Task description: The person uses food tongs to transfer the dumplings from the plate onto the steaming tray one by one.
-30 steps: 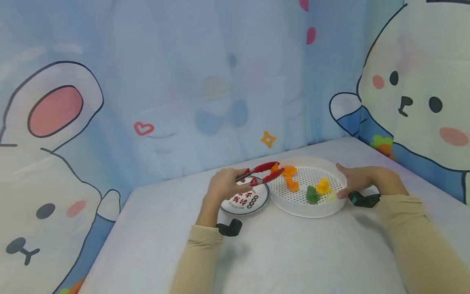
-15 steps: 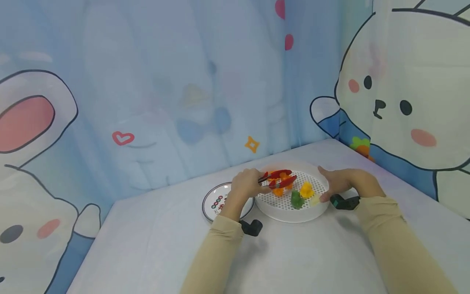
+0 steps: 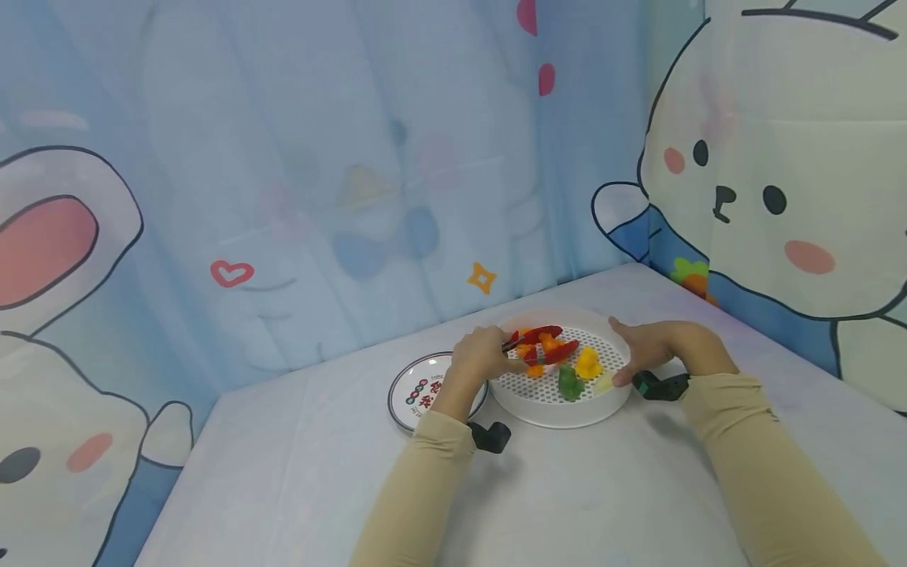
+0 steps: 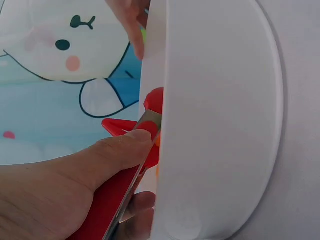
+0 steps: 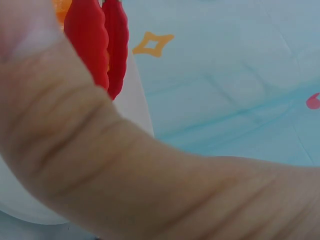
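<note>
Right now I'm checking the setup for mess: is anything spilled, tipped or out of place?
Nothing stands out. The coloured pieces all lie inside the white tray; the plate sits flat beside it.

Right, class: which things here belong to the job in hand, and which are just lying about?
In use: left hand, tongs, orange piece, tray, right hand.

Lying about: plate, green piece, yellow piece.

The left hand holds red tongs over orange pieces in a white perforated tray, the right hand rests on its rim, and a small plate lies beside.
</note>
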